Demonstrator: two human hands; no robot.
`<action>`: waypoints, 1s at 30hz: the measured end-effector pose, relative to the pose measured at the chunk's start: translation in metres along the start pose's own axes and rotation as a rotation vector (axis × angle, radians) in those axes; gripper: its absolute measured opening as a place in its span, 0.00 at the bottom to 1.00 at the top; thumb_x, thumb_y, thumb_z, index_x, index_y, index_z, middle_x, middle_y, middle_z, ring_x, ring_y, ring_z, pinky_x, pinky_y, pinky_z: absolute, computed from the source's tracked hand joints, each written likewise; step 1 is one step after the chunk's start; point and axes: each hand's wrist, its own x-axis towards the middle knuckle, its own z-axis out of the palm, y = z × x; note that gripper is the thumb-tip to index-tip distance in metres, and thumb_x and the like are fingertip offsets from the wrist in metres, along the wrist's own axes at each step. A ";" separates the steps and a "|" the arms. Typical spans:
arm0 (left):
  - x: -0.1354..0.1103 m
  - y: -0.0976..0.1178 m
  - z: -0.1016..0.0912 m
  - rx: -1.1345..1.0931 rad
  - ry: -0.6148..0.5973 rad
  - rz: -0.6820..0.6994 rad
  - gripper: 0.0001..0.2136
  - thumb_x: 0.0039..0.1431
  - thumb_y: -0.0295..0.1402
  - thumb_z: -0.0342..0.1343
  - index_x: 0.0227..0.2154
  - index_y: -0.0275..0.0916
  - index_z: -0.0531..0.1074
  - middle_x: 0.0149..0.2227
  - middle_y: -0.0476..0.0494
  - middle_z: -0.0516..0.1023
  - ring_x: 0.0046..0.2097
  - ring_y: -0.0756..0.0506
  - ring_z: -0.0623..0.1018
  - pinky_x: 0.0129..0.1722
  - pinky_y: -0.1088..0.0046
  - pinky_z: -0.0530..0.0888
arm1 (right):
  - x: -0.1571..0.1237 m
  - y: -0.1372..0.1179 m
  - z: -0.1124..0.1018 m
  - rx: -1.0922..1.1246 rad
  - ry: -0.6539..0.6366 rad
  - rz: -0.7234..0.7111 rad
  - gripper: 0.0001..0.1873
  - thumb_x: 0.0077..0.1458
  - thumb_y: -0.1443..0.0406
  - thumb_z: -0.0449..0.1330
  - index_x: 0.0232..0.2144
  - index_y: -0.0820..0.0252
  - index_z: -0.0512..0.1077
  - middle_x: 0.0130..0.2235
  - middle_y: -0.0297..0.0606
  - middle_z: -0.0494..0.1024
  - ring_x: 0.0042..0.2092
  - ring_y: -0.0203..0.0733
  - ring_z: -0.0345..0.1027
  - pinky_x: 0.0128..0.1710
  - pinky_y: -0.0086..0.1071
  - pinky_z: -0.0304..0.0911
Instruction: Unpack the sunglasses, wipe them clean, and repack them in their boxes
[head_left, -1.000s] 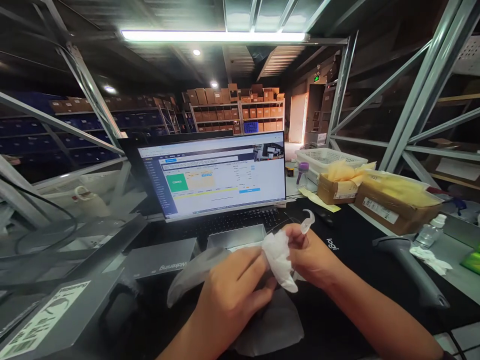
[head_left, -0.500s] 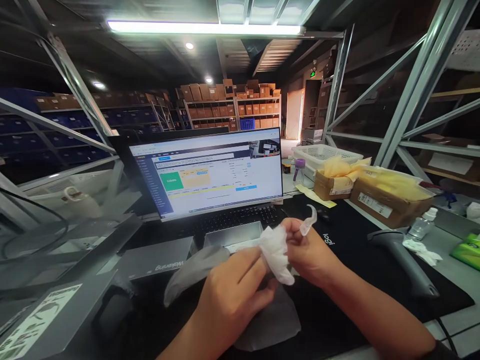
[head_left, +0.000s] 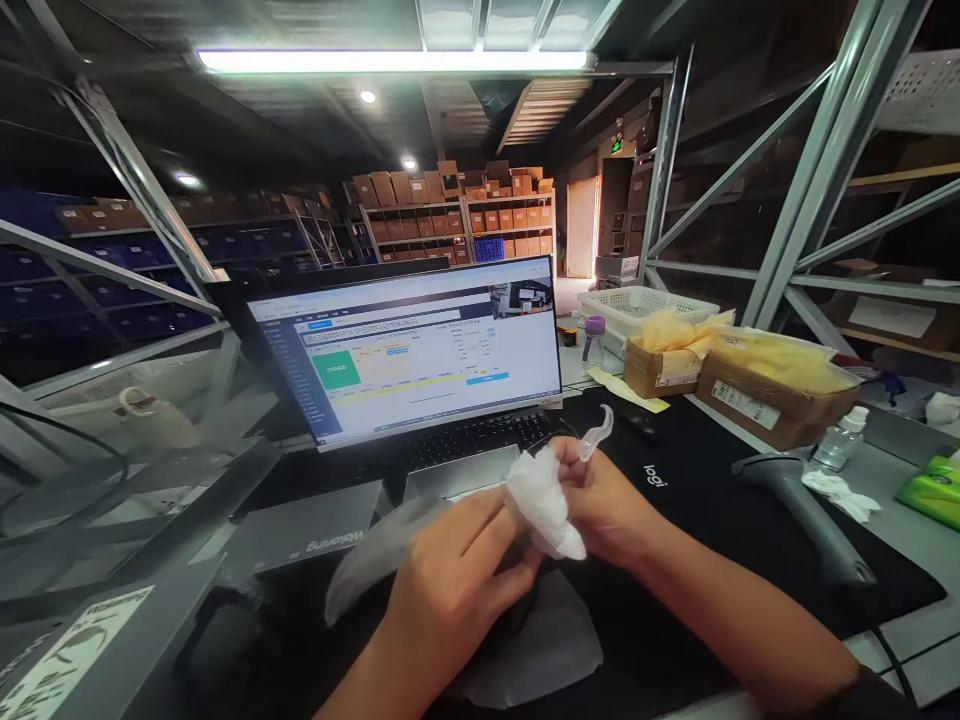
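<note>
A crumpled white tissue [head_left: 544,505] is bunched between my two hands above the black desk mat. My left hand [head_left: 454,575] has its fingers closed on the tissue from the left. On the other side, my right hand [head_left: 600,500] pinches a clear curved plastic piece [head_left: 596,432] whose slim, hooked end sticks up past the fingers. Whatever the tissue wraps is hidden. Behind my hands stands an open grey box [head_left: 465,475]. A translucent grey sleeve [head_left: 367,565] lies by my left hand, and another frosted sheet [head_left: 547,650] rests beneath.
A monitor [head_left: 405,360] and keyboard [head_left: 480,428] stand ahead. Grey boxes [head_left: 307,530] lie to the left. Rightward are a barcode scanner [head_left: 806,520], a spray bottle [head_left: 841,440], a used tissue [head_left: 840,492], and cardboard boxes [head_left: 772,400] holding yellow packets.
The tissue and the clear piece have shifted slightly left in view with my hands, and the clear piece leans more to the right. Both hands keep their grip.
</note>
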 end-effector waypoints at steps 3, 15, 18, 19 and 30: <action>0.000 0.004 -0.003 0.003 -0.020 0.002 0.14 0.59 0.24 0.61 0.48 0.37 0.73 0.45 0.40 0.81 0.44 0.45 0.80 0.43 0.72 0.76 | -0.001 -0.003 -0.005 -0.054 -0.031 0.003 0.21 0.30 0.70 0.80 0.26 0.60 0.72 0.23 0.28 0.75 0.24 0.30 0.69 0.26 0.21 0.65; -0.010 -0.026 -0.010 0.243 0.232 -0.114 0.14 0.57 0.32 0.65 0.46 0.39 0.75 0.44 0.42 0.83 0.44 0.42 0.82 0.49 0.69 0.76 | -0.032 -0.117 -0.032 -0.582 0.428 -0.716 0.21 0.31 0.61 0.78 0.25 0.53 0.72 0.26 0.28 0.76 0.23 0.34 0.68 0.21 0.25 0.64; -0.013 -0.026 -0.011 0.166 0.269 -0.224 0.13 0.58 0.34 0.64 0.46 0.42 0.76 0.44 0.44 0.83 0.45 0.42 0.82 0.52 0.66 0.76 | -0.054 -0.157 -0.056 -1.077 0.708 -0.868 0.12 0.43 0.61 0.72 0.31 0.54 0.76 0.31 0.33 0.80 0.28 0.38 0.73 0.30 0.31 0.69; -0.013 -0.024 -0.012 0.117 0.273 -0.314 0.13 0.58 0.36 0.64 0.46 0.43 0.77 0.45 0.44 0.83 0.46 0.41 0.81 0.53 0.64 0.75 | -0.063 -0.168 -0.068 -1.305 0.818 -0.803 0.09 0.46 0.62 0.69 0.33 0.55 0.77 0.33 0.34 0.81 0.29 0.39 0.74 0.31 0.32 0.69; 0.007 -0.030 -0.014 -0.865 0.435 -1.090 0.17 0.45 0.44 0.70 0.37 0.42 0.79 0.41 0.46 0.84 0.43 0.41 0.83 0.50 0.66 0.79 | -0.173 -0.185 -0.230 -2.020 1.283 -0.012 0.04 0.56 0.67 0.63 0.33 0.63 0.76 0.30 0.37 0.80 0.31 0.39 0.74 0.35 0.35 0.69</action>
